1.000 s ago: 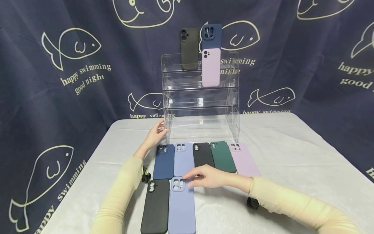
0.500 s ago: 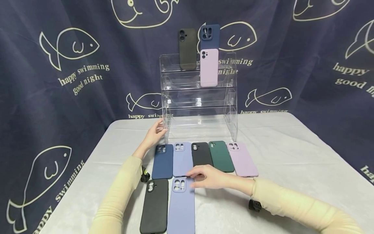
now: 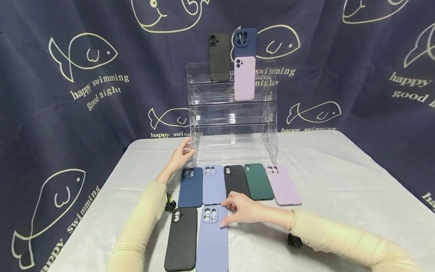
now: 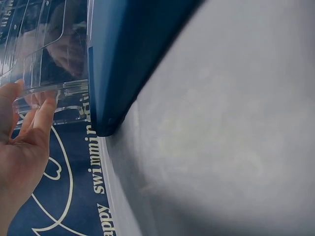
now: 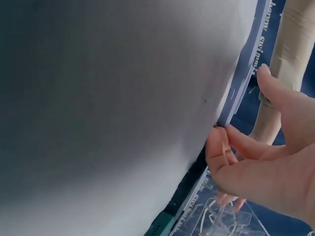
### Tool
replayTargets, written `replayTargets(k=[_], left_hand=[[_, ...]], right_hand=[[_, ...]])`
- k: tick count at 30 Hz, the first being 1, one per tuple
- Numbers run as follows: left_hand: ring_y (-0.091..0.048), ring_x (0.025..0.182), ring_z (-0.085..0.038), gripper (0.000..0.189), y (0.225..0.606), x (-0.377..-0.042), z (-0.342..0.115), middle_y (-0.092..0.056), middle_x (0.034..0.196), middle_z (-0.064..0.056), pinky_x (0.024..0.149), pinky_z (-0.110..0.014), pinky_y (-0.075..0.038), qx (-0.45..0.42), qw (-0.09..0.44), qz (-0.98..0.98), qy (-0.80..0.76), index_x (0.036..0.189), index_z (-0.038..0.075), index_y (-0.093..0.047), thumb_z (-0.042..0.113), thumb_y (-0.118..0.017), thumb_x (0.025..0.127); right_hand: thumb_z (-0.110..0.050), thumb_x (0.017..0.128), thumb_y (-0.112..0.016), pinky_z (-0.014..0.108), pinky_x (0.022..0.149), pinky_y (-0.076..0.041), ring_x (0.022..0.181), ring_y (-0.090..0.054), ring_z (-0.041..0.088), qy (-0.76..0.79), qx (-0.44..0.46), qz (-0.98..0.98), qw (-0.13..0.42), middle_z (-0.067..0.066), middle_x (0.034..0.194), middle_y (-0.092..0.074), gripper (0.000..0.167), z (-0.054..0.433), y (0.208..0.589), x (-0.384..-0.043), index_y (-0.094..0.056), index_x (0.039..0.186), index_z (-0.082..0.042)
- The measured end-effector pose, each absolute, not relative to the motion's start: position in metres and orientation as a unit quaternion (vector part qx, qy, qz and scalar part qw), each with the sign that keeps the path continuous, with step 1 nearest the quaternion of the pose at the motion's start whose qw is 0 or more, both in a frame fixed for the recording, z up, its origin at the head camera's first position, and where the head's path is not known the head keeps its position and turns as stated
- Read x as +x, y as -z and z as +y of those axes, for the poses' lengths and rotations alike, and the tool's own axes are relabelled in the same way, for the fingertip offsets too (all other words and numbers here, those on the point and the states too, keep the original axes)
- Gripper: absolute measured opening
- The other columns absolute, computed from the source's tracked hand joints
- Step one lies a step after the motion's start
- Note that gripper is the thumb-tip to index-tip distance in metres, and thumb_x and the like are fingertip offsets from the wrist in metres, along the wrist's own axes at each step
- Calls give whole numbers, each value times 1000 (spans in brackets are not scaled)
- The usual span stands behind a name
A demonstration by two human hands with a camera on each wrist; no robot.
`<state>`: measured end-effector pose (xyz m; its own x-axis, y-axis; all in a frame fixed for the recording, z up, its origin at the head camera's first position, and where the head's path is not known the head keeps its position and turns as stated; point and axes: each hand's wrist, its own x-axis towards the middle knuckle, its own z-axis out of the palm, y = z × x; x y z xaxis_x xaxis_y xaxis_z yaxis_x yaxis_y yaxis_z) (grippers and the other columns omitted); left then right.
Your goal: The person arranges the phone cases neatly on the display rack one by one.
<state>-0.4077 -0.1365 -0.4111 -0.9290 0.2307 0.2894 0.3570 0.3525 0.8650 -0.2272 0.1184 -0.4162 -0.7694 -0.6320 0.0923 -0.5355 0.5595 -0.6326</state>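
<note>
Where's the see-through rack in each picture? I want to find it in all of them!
Head view: the clear rack stands in the upper middle, behind the rows of phone cases.
Left wrist view: the clear rack fills the top left corner.
Right wrist view: the clear rack is at the bottom, right of the middle.
Shared landmark: the left hand, at the rack in all three.

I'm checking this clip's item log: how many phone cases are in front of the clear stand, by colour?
Black cases: 2
Light blue cases: 2
Dark blue case: 1
Green case: 1
Lilac case: 1
Total: 7
</note>
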Motion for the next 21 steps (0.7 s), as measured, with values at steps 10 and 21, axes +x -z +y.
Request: replayTargets(k=[10,21], left_hand=[[-47,124,-43,59,411,-409,-137,-46,132,-29,107,-44,-40,-179,54,-816,547,145,5,-30,10,-57,93],[-47,124,-42,59,411,-408,-137,-46,132,-28,108,-42,-40,-177,53,-820,542,146,5,-30,12,-57,93]], right_hand=[[-44,60,-85,17,63,-41,73,-41,6,246,-331,911,33,-2,83,-47,59,110,416,-223,-62,96,-2],[-25,61,-88,18,58,-46,61,-51,5,362,-276,882,120,0,79,-56,54,117,409,-227,-52,96,-4]])
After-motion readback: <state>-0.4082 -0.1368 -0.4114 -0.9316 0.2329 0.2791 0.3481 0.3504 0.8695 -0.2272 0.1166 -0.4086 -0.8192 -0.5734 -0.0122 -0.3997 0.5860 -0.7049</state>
